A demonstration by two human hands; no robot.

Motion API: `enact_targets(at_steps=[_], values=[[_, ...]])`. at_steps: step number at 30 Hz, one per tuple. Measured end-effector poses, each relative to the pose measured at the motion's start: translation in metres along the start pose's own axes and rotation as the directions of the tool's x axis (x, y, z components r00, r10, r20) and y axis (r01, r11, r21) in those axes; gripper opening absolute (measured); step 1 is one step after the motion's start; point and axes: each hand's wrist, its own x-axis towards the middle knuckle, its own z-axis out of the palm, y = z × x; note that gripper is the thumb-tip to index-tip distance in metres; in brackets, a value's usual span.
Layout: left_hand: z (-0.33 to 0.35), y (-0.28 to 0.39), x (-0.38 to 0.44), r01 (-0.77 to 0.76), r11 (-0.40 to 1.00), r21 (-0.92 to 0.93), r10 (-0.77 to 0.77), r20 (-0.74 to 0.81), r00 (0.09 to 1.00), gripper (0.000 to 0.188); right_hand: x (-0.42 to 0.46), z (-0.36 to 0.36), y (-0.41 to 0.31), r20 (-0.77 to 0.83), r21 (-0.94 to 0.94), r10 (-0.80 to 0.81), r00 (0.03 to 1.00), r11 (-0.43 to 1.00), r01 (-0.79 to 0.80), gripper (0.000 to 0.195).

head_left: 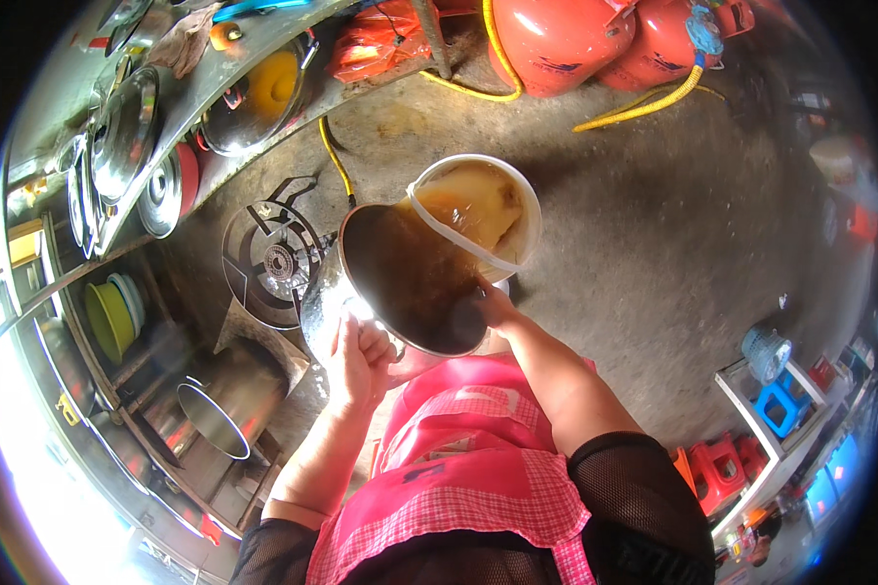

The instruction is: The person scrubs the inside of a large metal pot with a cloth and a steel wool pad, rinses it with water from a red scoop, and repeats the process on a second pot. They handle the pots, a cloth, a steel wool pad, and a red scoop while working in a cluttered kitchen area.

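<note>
A large metal pot [320,311] is tipped on its side, its mouth facing a white plastic bucket [531,201]. My left hand [358,358] grips the pot low on its left side, by what looks like a handle. At the pot's right rim, my right hand [499,311] holds on, its fingers partly hidden. Brown liquid [468,201] fills much of the bucket, and the pot's inside looks dark brown. Across the bucket's mouth lies its white carrying handle [450,234]. Whether liquid is flowing between the two cannot be told.
A gas burner ring [279,262] stands on the concrete floor left of the pot. Red gas cylinders [563,44] with yellow hoses are ahead. A metal table [278,139] bearing pots and lids runs along the left, beside a shelf with basins [108,322]. Plastic stools [717,468] are at right.
</note>
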Motion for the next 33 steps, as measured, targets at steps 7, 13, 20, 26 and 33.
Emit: enact_targets(at_steps=[7, 13, 20, 26, 33], values=[[0.045, -0.001, -0.009, 0.015, 1.000, 0.025, -0.016, 0.050, 0.999, 0.026, 0.001, -0.010, -0.010, 0.225, -0.005, 0.006, 0.974, 1.000, -0.005, 0.068], [0.062, -0.005, -0.017, 0.021, 1.000, 0.014, -0.024, 0.215, 0.976, 0.030, 0.013, -0.004, 0.007, 0.327, 0.050, -0.079, 0.942, 0.997, 0.066, 0.069], [0.102, -0.014, -0.021, 0.115, 0.990, -0.080, -0.082, 0.342, 0.936, 0.037, 0.035, 0.003, 0.050, 0.488, 0.161, -0.033, 0.872, 0.986, -0.052, 0.066], [0.129, -0.013, -0.037, 0.114, 0.991, -0.064, -0.086, 0.338, 0.937, 0.037, 0.005, -0.011, -0.008, 0.613, 0.532, -0.010, 0.790, 0.745, -0.403, 0.071], [0.105, 0.007, -0.041, 0.185, 0.975, -0.119, -0.128, 0.378, 0.917, 0.041, -0.003, -0.030, -0.034, 0.571, 0.546, -0.001, 0.821, 0.748, -0.379, 0.074]])
